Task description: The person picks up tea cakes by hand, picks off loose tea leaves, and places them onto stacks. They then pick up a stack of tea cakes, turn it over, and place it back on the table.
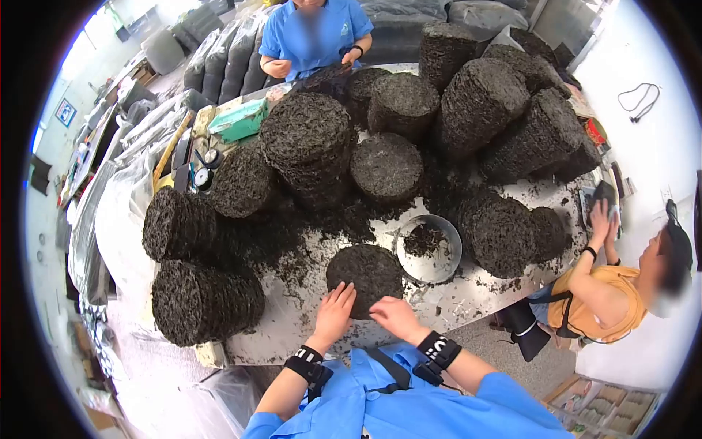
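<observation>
In front of me on the table lies a flat round cake [364, 272] of dark, flaky pressed material that looks like dried seaweed. My left hand [336, 313] rests on its lower left part with the fingers stretched out. At the cake's lower right edge is my right hand [398, 318], its fingers curled in and pinched together. Whatever those fingertips hold, if anything, is too small to make out. Just right of the cake stands a round metal pan [455, 238] with dark crumbs in it.
Stacks of dark round cakes [307, 139] crowd the table's back and both sides. Loose flakes cover the metal tabletop [285, 325]. A green box [240, 121] and a dial scale [203, 178] sit back left. One co-worker [314, 36] is opposite, another [603, 300] at right.
</observation>
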Demonstrator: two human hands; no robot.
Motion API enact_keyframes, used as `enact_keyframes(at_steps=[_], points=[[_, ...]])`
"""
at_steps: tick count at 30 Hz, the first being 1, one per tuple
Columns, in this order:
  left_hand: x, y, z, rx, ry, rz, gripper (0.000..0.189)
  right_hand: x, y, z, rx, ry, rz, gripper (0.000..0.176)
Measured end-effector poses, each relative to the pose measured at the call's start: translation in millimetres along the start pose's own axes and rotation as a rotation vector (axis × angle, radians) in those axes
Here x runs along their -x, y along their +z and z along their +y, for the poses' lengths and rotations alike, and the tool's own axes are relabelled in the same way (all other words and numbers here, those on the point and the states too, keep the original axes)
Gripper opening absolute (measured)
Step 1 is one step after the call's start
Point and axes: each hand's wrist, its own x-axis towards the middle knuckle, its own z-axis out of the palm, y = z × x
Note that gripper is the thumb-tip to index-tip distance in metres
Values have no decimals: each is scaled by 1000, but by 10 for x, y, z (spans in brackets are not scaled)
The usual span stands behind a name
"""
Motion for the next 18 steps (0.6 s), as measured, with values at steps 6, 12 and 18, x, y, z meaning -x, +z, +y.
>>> enact_keyframes(at_steps=[6,12,18], points=[[37,114,225,-8,-217,31,79,-234,167,112,116,-276,-181,11],[37,290,386,-48,-305,114,64,-277,277,-105,411,-162,-258,10],[79,223,435,24,-313,182,73,-379,22,42,177,-163,-395,10]])
